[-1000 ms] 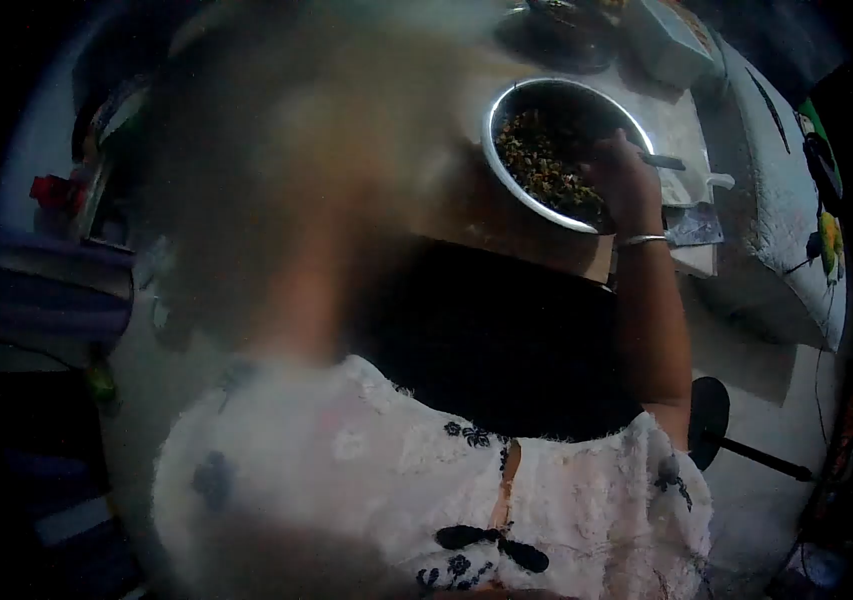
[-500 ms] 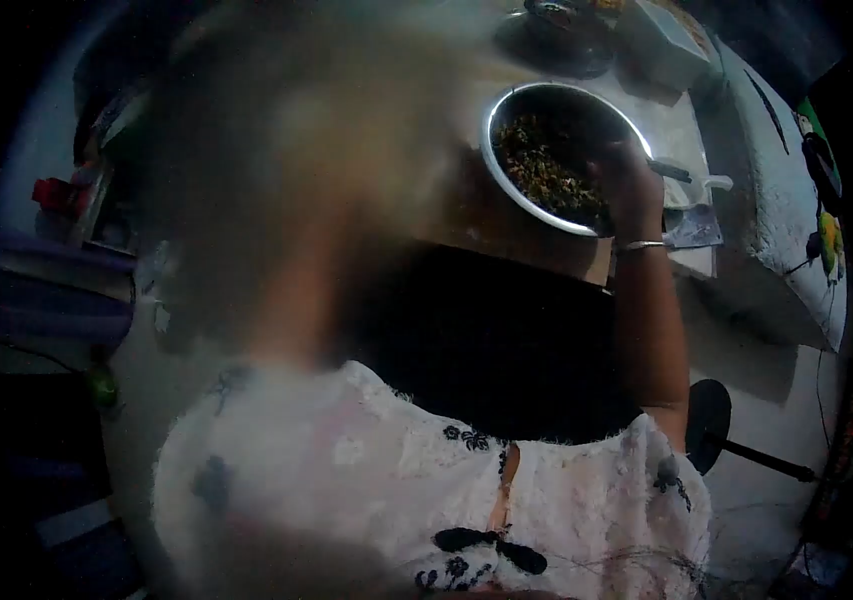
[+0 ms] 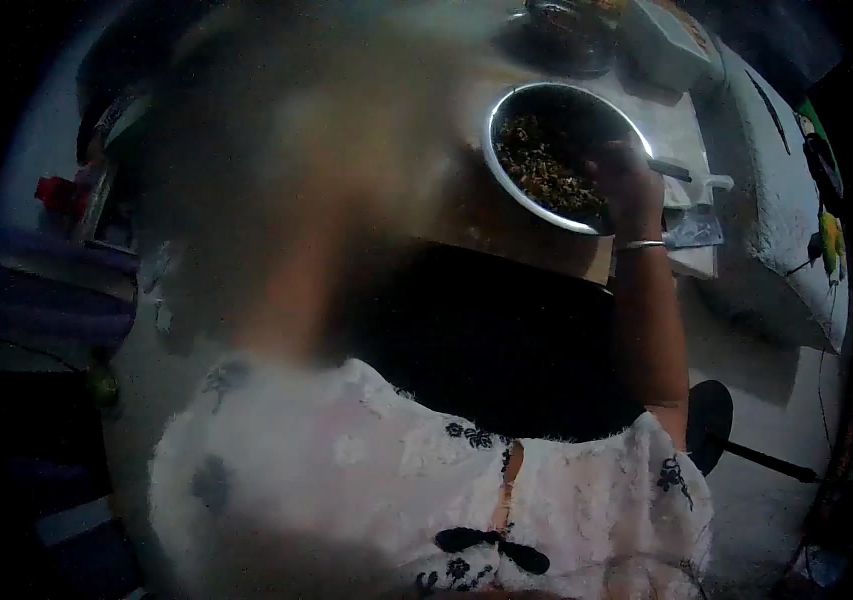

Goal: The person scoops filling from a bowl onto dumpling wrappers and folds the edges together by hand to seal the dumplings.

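A round metal bowl (image 3: 494,165) with a bright rim stands on the work surface. Dark green and brown chopped food (image 3: 546,165), perhaps leafy, lies inside it. My right hand (image 3: 631,185), with a bangle at the wrist, is over the bowl's right side. Its fingers curl inward in shadow, and what they hold is hidden. A dark handle (image 3: 670,169) sticks out past the rim just beside this hand; I cannot tell if the fingers grip it. A heavy blur covers my left hand (image 3: 346,150), so its fingers cannot be made out.
A brown board (image 3: 511,235) lies under the bowl. Behind stand a dark round pot (image 3: 556,45) and a white container (image 3: 661,45). A clear plastic packet (image 3: 694,228) and a white ledge (image 3: 771,220) are to the right. Purple tubs (image 3: 61,285) and a red object (image 3: 61,195) sit far left.
The food in the bowl looks slightly shifted near my right hand. Both arms stay in nearly the same place.
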Tool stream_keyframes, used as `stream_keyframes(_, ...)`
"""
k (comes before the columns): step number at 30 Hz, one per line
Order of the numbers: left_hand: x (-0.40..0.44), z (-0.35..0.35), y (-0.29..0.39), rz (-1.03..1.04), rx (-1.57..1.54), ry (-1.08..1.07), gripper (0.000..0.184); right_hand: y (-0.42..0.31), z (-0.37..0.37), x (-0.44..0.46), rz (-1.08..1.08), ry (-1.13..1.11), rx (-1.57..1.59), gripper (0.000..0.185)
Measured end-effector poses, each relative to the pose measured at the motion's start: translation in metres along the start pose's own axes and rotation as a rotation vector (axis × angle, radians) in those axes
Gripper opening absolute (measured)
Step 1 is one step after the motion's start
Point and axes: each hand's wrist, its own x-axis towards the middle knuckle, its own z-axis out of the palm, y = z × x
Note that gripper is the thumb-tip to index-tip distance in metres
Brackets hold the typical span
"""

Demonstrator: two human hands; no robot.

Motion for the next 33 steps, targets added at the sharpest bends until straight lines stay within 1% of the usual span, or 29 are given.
stream_keyframes(1, -0.001, -0.003, 0.002, -0.004, -0.084, -0.077, 0.029, 0.000, -0.001, 0.000, 0.002, -0.001, 0.001, 0.027)
stream_keyframes(2, -0.003, -0.005, 0.005, -0.008, -0.169, -0.155, 0.032, 0.000, -0.003, -0.001, -0.087, -0.052, -0.116, 0.027)
stream_keyframes(3, 0.004, -0.003, -0.002, -0.008, -0.168, -0.156, 0.032, 0.000, -0.002, -0.002, -0.131, -0.079, -0.175, 0.027)
stream_keyframes(4, 0.014, -0.002, -0.012, -0.005, -0.139, -0.235, 0.035, -0.001, 0.000, -0.005, -0.177, -0.104, -0.233, 0.027)
stream_keyframes(5, 0.021, 0.000, -0.021, -0.002, -0.110, -0.315, 0.039, -0.002, 0.003, -0.006, -0.093, -0.037, -0.110, 0.027)
stream_keyframes(6, 0.010, -0.005, -0.006, -0.004, -0.110, -0.316, 0.039, -0.004, 0.006, -0.008, -0.008, 0.029, 0.013, 0.026)
stream_keyframes(8, -0.028, -0.031, 0.047, -0.133, -0.158, -0.288, 0.042, -0.006, 0.008, -0.009, -0.013, 0.028, -0.014, 0.027)
stream_keyframes(10, -0.034, -0.044, 0.053, -0.141, -0.162, -0.286, 0.041, -0.006, 0.008, -0.008, -0.020, 0.029, -0.042, 0.027)
stream_keyframes(12, -0.038, -0.054, 0.056, -0.145, -0.165, -0.286, 0.041, -0.004, 0.005, -0.007, -0.106, 0.000, -0.174, 0.029)
stream_keyframes(13, -0.039, -0.060, 0.054, -0.120, -0.198, -0.170, 0.040, -0.003, 0.002, -0.007, -0.109, 0.001, -0.174, 0.029)
stream_keyframes(16, -0.035, -0.071, 0.046, -0.065, -0.255, 0.002, 0.037, -0.002, 0.000, -0.006, -0.182, -0.078, -0.244, 0.031)
stream_keyframes(18, -0.031, -0.073, 0.043, -0.018, -0.310, 0.101, 0.033, -0.001, 0.001, -0.010, -0.227, -0.071, -0.270, 0.032)
stream_keyframes(19, -0.028, -0.080, 0.063, -0.070, -0.257, 0.061, 0.034, -0.001, 0.001, -0.011, -0.245, -0.071, -0.274, 0.032)
stream_keyframes(20, -0.025, -0.083, 0.073, -0.066, -0.257, 0.063, 0.034, -0.001, 0.002, -0.013, -0.263, -0.071, -0.278, 0.032)
stream_keyframes(22, -0.014, -0.088, 0.082, -0.094, -0.505, 0.073, 0.036, -0.001, 0.005, -0.013, -0.084, 0.056, 0.011, 0.031)
stream_keyframes(23, 0.002, -0.088, 0.073, 0.088, -0.298, 0.160, 0.036, 0.000, 0.001, -0.012, -0.210, -0.032, -0.132, 0.031)
stream_keyframes(24, -0.005, -0.091, 0.089, 0.091, -0.300, 0.162, 0.036, 0.000, -0.003, -0.010, -0.346, -0.104, -0.261, 0.031)
stream_keyframes(25, -0.016, -0.096, 0.120, 0.138, -0.429, 0.192, 0.034, -0.001, -0.002, -0.013, -0.435, -0.102, -0.397, 0.031)
stream_keyframes(27, -0.013, -0.093, 0.151, 0.206, -0.561, 0.219, 0.031, -0.005, -0.003, -0.020, -0.529, -0.106, -0.539, 0.031)
stream_keyframes(28, -0.011, -0.092, 0.167, 0.242, -0.626, 0.230, 0.029, -0.007, -0.005, -0.024, -0.699, -0.047, -0.905, 0.031)
stream_keyframes(29, -0.009, -0.089, 0.183, 0.205, -0.625, 0.221, 0.028, -0.010, -0.007, -0.026, -0.865, 0.020, -1.275, 0.032)
stream_keyframes(30, -0.005, -0.087, 0.194, 0.167, -0.625, 0.212, 0.026, -0.011, -0.004, -0.027, -0.872, 0.020, -1.282, 0.032)
stream_keyframes(31, 0.003, -0.087, 0.200, 0.172, -0.631, 0.213, 0.026, -0.012, 0.000, -0.027, -0.536, 0.082, -0.679, 0.032)
stream_keyframes(32, 0.010, -0.093, 0.209, 0.142, -0.613, 0.071, 0.025, -0.019, 0.004, -0.030, -0.186, 0.131, -0.074, 0.032)
stream_keyframes(33, 0.024, -0.087, 0.209, 0.134, -0.609, -0.002, 0.025, -0.023, 0.004, -0.038, -0.284, 0.084, -0.186, 0.032)
